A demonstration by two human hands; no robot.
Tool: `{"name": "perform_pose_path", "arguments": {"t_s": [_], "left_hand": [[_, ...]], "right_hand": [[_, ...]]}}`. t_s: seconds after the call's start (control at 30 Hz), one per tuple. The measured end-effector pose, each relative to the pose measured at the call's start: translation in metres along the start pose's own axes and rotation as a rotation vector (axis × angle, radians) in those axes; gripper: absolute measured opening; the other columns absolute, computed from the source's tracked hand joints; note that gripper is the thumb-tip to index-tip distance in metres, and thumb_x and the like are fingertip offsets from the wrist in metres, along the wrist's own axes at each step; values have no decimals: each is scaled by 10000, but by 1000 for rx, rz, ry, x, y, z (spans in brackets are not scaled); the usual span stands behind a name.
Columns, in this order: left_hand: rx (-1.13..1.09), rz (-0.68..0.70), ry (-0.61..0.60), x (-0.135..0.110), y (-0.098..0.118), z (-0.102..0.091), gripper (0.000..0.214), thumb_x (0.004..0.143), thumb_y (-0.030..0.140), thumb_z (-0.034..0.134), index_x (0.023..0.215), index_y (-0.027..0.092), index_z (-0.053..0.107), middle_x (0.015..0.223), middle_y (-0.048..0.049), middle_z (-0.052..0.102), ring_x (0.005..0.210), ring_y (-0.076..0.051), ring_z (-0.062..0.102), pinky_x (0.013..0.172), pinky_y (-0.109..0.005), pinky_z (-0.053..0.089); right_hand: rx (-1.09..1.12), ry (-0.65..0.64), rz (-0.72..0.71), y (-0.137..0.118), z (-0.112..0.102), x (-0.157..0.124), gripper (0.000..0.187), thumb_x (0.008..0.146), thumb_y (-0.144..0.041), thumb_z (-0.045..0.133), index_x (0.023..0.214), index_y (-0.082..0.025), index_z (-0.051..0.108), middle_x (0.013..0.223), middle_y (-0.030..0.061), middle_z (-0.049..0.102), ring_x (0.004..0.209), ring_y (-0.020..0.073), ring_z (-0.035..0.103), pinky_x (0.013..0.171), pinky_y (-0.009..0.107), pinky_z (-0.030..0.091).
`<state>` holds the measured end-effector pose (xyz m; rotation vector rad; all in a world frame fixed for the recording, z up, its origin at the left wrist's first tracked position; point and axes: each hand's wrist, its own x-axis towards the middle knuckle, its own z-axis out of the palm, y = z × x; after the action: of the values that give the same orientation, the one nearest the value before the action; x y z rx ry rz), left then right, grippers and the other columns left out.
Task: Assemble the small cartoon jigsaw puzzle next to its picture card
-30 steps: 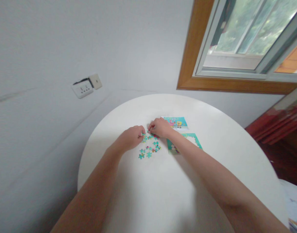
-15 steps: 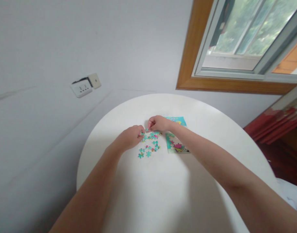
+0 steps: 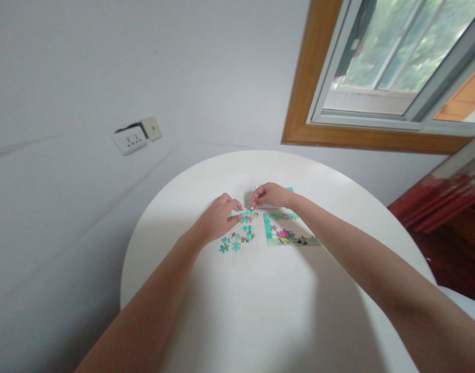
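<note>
My right hand (image 3: 273, 196) pinches a small pale puzzle piece (image 3: 253, 207) between thumb and fingertips, just beyond the loose pile. To its left, my left hand (image 3: 220, 216) hovers or rests over the pile's edge with thumb and forefinger apart, holding nothing that I can see. Loose teal and pink puzzle pieces (image 3: 236, 246) lie between the hands and toward me. A partly filled puzzle (image 3: 271, 233), with a teal edge and a pink figure, lies right of them, part of it under my right forearm. Behind it, my right hand mostly covers a blue picture sheet (image 3: 290, 189).
Everything lies on a round white table (image 3: 229, 300) set against a pale wall (image 3: 221, 72). A wall socket (image 3: 130, 140) is at the left. A wood-framed window (image 3: 377, 135) is at the upper right, with a red curtain (image 3: 427, 207) below.
My right hand has moved right, away from my left hand, with a piece in its fingertips. My left hand has shifted slightly right and its fingers have spread. More of the partly filled puzzle shows.
</note>
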<state>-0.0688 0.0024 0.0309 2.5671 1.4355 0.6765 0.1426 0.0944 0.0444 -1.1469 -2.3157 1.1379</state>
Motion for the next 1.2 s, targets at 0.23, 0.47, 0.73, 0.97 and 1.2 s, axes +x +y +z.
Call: {"name": "perform_pose_path", "arguments": {"t_s": [0.23,0.47,0.73,0.97,1.2], "left_hand": [[72,1,-12,2,1,14,231,825,337,638,1023,219,642,1012,-73,549,992,-249,515,913,-389,411],[47,27,-85,2,-3,7,172,811,274,629,971,218,657,976,-56,575,970,-230,525,924,-377,392],[82,-6,-72,1,-8,3,139,789,283,615,897,214,667,914,-58,583,942,-237,524,897,-384,393],[115,12,-95,2,-11,0,111,771,245,608,865,206,653,880,-50,600,930,-229,537,880,-368,392],[185,1,-124,0,-13,-3,119,791,296,615,851,205,662,864,-57,606,933,-235,547,871,-366,397]], "right_hand": [[-133,91,18,1,13,3,160,723,-154,613,761,-158,768,637,-8,697,595,102,579,575,181,408],[-248,140,-24,-6,18,-2,186,765,-204,623,867,-141,765,722,22,694,653,111,548,604,207,371],[-321,-63,-220,-12,9,-33,183,750,-176,671,902,-185,771,784,14,696,715,122,567,688,212,391],[-522,24,-259,-22,25,-33,195,767,-215,692,949,-209,765,820,39,680,776,147,572,759,244,384],[-505,-16,-188,-27,27,-27,137,720,-183,712,849,-173,757,786,41,681,769,146,575,701,227,384]]}}
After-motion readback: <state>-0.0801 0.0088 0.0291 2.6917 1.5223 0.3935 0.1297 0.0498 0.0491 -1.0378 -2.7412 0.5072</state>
